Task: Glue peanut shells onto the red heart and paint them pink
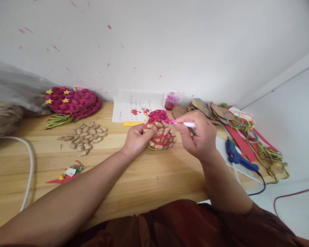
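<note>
My left hand (137, 140) grips the left edge of a round red disc covered with peanuts (162, 134), thumb on its face. The peanuts along the disc's top are painted magenta; those lower down keep their tan shells. Between the fingertips of my right hand (199, 135) is a white-handled paintbrush (188, 124), its tip coated in pink paint and close to the disc's upper peanuts. Behind the disc stands a clear plastic cup of magenta paint (171, 101). A printed white sheet (121, 108) with small red stars lies at the back.
Loose peanuts (85, 135) lie at left, near stacked magenta peanut discs (72, 100) with yellow stars. Coloured scraps (71, 171) sit in front. At right are a blue glue gun (238, 157), its cord, cardboard discs (204, 108) and green cord (269, 157). A white hose (31, 164) curves at far left.
</note>
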`<state>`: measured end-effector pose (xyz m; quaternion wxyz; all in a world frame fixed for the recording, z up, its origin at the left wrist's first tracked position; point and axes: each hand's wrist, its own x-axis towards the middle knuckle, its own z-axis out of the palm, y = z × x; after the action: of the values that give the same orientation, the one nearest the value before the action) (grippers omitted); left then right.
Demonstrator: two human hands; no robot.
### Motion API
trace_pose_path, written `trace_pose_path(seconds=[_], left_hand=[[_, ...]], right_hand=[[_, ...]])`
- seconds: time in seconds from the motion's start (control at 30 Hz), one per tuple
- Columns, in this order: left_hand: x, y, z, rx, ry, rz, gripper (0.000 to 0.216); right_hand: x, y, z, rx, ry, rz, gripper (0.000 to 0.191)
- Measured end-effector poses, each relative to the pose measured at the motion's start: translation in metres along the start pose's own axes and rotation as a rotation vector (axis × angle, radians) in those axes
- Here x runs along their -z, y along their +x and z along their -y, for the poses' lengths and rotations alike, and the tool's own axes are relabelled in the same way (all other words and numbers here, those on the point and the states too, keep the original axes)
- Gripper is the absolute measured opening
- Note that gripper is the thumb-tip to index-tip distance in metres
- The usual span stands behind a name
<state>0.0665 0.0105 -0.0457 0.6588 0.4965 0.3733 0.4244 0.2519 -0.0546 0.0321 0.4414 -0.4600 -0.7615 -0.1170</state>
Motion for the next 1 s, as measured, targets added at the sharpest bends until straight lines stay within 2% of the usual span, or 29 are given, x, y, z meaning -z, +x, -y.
trace_pose_path(seconds=[0.1,0.27,0.5,0.63,0.83,1.0], left_hand=[[0.001,0.001,0.002,0.021,-0.04,0.028,0.04],[0.002,0.004,0.008,0.047,-0.13,0.044,0.036],[-0.001,0.005,0.004,0.098,-0.287,0.063,0.032],[-0.003,0.003,-0.002,0.109,-0.305,0.073,0.034],[-0.003,0.003,-0.002,0.118,-0.305,0.074,0.032],[-0.002,0.003,-0.001,0.102,-0.291,0.089,0.03]], right_hand=[[0.0,0.0,-0.002,-0.025,0.026,-0.026,0.009],[-0.004,-0.001,-0.006,-0.055,0.083,0.022,0.006],[-0.004,-0.002,-0.01,-0.1,0.102,-0.069,0.006],[-0.005,-0.002,-0.011,-0.13,0.153,-0.034,0.006],[-0.007,-0.003,-0.013,-0.191,0.21,-0.096,0.007],[-0.008,-0.004,-0.015,-0.266,0.266,-0.059,0.013]])
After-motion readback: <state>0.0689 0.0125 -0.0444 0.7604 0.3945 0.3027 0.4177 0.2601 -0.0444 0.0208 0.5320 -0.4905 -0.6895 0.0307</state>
